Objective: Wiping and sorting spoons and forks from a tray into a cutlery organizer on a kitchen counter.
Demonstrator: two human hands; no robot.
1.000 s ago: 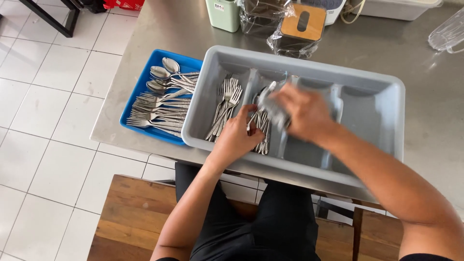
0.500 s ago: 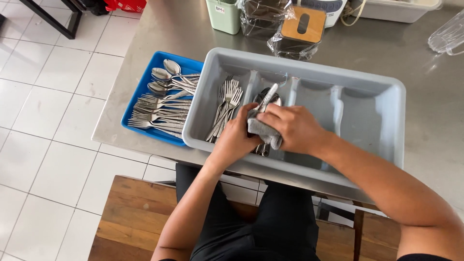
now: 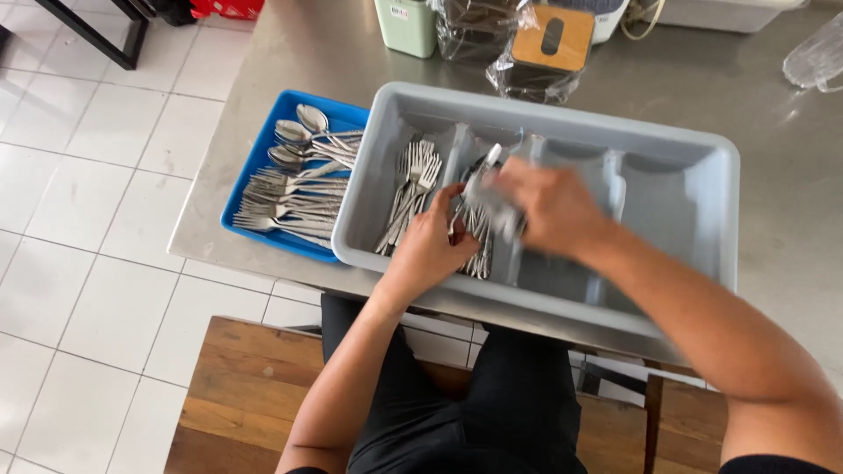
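The right hand (image 3: 549, 206) has a closed grip on a grey cloth (image 3: 492, 206) wrapped round a piece of cutlery (image 3: 488, 158), whose tip pokes out above the cloth. The left hand (image 3: 430, 250) is curled over the knives (image 3: 474, 241) in the second compartment of the grey tray (image 3: 702, 228); it seems to pinch the lower end of the same piece, though the fingers hide the contact, so I cannot tell for sure.

The piece is over the tray's second compartment from the left. If the cloth slips, it could drop into the wrong compartment, onto the forks (image 3: 408, 193) next door, or clatter among the knives. A blade edge running through the cloth near the fingers could nick them.

The grey tray sits at the near edge of the worktop (image 3: 773, 105), its near rim about level with that edge; a hard push from the forearms could shift it toward the lap.

The blue tray (image 3: 250, 171) of spoons and forks lies touching its left side, at the worktop's left edge. Along the far edge stand a green container (image 3: 406, 22) and plastic-wrapped boxes (image 3: 540, 48), well apart from the hands. A clear jug (image 3: 817, 57) sits at the far right. Nothing blocks the hands.
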